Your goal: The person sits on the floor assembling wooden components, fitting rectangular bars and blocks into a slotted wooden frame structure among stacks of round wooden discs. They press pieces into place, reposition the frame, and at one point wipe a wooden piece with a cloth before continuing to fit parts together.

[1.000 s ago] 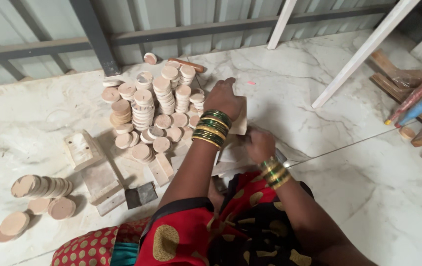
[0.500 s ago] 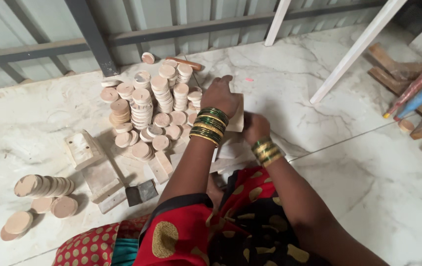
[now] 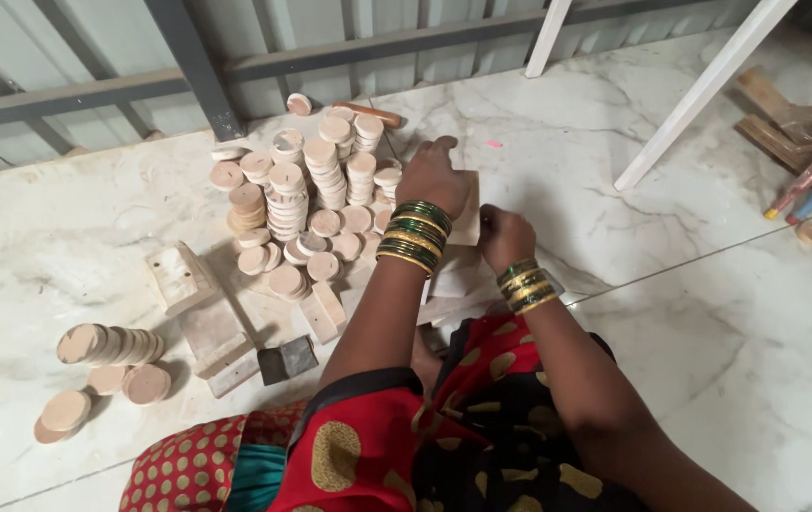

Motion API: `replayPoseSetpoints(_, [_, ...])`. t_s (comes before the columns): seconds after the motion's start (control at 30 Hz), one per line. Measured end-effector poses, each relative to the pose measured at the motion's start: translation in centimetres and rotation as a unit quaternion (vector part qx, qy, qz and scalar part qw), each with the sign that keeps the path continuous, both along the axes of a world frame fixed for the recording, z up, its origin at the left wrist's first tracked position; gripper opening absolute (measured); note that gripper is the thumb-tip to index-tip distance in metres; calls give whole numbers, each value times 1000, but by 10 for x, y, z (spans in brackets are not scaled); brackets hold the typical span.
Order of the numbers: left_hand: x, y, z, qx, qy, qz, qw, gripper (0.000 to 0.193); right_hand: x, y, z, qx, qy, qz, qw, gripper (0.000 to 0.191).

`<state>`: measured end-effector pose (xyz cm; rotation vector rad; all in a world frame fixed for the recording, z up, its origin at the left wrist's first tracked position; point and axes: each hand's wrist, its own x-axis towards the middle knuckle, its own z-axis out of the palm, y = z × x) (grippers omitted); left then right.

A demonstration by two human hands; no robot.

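The left hand (image 3: 433, 173) is lying palm down with its fingers curled over a pale wooden block (image 3: 468, 213), pressing on its top. The right hand (image 3: 504, 235) is sitting just beside it, closed against the block's near edge; how it is gripping cannot be told. Just beyond the left hand's knuckles, stacks of round wooden discs (image 3: 316, 180) are standing on the marble floor (image 3: 615, 313). Further out to the left, more wooden blocks (image 3: 199, 313) and a toppled row of discs (image 3: 107, 346) are lying.
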<state>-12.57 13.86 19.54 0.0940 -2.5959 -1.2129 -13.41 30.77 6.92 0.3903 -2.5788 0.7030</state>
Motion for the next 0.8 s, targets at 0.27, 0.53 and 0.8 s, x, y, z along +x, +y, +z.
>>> replayPoseSetpoints(0.27, [-3,0,5,-27,28,3,999,58,28,-1,0,-8,20,44,999,24])
replayPoseSetpoints(0.53, [-4,-1,-5,17,8,20,1000,53,27,-1,-1,-34,-24,53,998,23])
replayPoseSetpoints(0.8, [-13,0,-18,-19,60,-16,998,49,9,4,7,-24,-10,38,999,16])
